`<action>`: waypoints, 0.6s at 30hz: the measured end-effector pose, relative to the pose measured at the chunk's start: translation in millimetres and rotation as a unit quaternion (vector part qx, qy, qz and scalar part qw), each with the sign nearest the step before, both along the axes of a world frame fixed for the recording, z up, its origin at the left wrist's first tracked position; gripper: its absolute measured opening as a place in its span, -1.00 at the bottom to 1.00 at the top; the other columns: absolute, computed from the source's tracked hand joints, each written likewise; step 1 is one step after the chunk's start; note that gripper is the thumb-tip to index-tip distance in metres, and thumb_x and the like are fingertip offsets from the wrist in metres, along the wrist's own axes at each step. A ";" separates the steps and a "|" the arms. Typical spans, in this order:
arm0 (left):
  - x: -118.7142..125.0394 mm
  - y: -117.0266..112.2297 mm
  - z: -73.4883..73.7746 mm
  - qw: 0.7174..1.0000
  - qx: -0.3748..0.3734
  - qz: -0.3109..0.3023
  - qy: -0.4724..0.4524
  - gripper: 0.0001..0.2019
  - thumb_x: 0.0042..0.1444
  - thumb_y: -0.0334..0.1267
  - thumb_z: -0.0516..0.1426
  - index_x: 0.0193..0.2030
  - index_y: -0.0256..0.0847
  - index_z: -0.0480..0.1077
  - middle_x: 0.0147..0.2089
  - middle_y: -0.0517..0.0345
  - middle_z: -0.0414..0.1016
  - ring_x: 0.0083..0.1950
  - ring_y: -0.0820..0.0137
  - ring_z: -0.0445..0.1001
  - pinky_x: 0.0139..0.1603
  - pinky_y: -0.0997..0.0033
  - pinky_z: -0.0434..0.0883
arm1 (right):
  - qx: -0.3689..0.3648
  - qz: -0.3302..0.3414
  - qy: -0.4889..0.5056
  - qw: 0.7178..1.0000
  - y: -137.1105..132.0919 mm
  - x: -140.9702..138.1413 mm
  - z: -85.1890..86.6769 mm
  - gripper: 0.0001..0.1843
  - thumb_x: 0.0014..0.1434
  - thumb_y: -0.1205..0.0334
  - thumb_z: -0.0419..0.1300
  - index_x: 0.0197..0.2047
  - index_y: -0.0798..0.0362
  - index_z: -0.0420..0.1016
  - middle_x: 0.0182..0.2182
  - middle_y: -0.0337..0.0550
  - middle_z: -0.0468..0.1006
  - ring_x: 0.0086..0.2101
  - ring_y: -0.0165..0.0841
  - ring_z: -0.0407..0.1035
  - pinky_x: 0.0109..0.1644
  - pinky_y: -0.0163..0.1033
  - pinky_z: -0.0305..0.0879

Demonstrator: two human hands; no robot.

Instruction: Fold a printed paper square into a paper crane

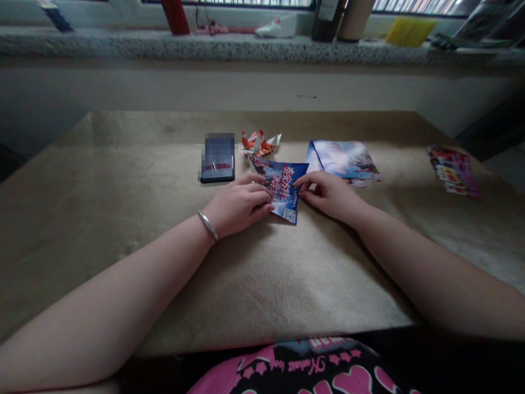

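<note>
A blue sheet of printed paper (283, 183) with red and white lettering and a QR code lies on the table in front of me, its outline slanted like a folded piece. My left hand (244, 203), with a silver bangle at the wrist, rests over the paper's left part, fingers stretched out and covering some of it. At the paper's right edge, my right hand (324, 191) pinches it between thumb and fingertips. Just beyond the paper stands a red and white folded paper piece (260, 143) with pointed tips.
A dark phone (219, 158) lies left of the folded piece. Behind my right hand is a pile of blue printed sheets (348, 156). Colourful printed papers (453, 171) lie far right on the tan table (246, 284). Bottles and a yellow item (410, 31) stand on the stone windowsill (229, 52).
</note>
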State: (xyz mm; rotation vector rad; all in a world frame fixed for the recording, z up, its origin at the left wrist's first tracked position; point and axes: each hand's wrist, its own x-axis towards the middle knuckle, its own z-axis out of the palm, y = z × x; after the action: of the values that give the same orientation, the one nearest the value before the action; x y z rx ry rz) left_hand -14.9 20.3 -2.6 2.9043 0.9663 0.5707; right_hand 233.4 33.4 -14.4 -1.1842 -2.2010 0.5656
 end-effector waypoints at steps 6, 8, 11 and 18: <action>1.0 -2.5 3.1 1.000 -0.006 -0.027 0.009 -0.81 0.13 -0.27 0.07 -0.20 -0.22 0.49 -0.12 0.07 0.55 0.17 0.22 0.33 0.21 0.18 0.32 | 0.053 -0.038 0.006 0.998 -1.8 -8.5 -2.2 -0.77 0.13 0.23 0.17 -0.12 0.00 0.48 -0.28 -0.11 0.44 -0.30 -0.33 0.36 -0.29 -0.22 0.34; 1.1 -2.4 3.0 0.999 -0.006 -0.031 0.011 -0.81 0.11 -0.32 0.07 -0.20 -0.21 0.48 -0.10 0.09 0.55 0.15 0.24 0.35 0.22 0.20 0.32 | 0.057 -0.084 0.034 0.994 -1.2 -12.5 -5.5 -0.69 0.08 0.22 0.22 -0.06 -0.01 0.42 -0.13 -0.05 0.40 -0.24 -0.31 0.37 -0.34 -0.23 0.36; 0.8 -0.8 1.1 1.000 -0.001 -0.031 0.000 -0.81 0.12 -0.37 0.05 -0.22 -0.20 0.49 -0.10 0.10 0.55 0.13 0.27 0.37 0.19 0.23 0.35 | 0.041 -0.091 0.071 0.993 0.5 -16.7 -9.8 -0.61 0.04 0.26 0.22 -0.03 -0.01 0.34 -0.08 -0.04 0.41 -0.16 -0.27 0.37 -0.33 -0.23 0.37; 0.8 0.2 -0.4 0.997 0.065 -0.019 -0.047 -0.86 0.14 -0.34 0.10 -0.20 -0.15 0.47 -0.06 0.09 0.49 0.07 0.29 0.36 0.14 0.23 0.37 | -0.049 -0.097 0.149 0.983 -0.5 -17.7 -6.8 -0.82 0.06 0.24 0.19 -0.22 0.02 0.37 -0.21 -0.16 0.49 -0.48 -0.45 0.36 -0.35 -0.22 0.38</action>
State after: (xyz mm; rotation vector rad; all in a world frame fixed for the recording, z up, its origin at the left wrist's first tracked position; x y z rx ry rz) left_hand -14.0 20.5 -3.0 2.9687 0.8935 0.7884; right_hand 215.7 32.9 -21.2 -1.2568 -1.8030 0.7235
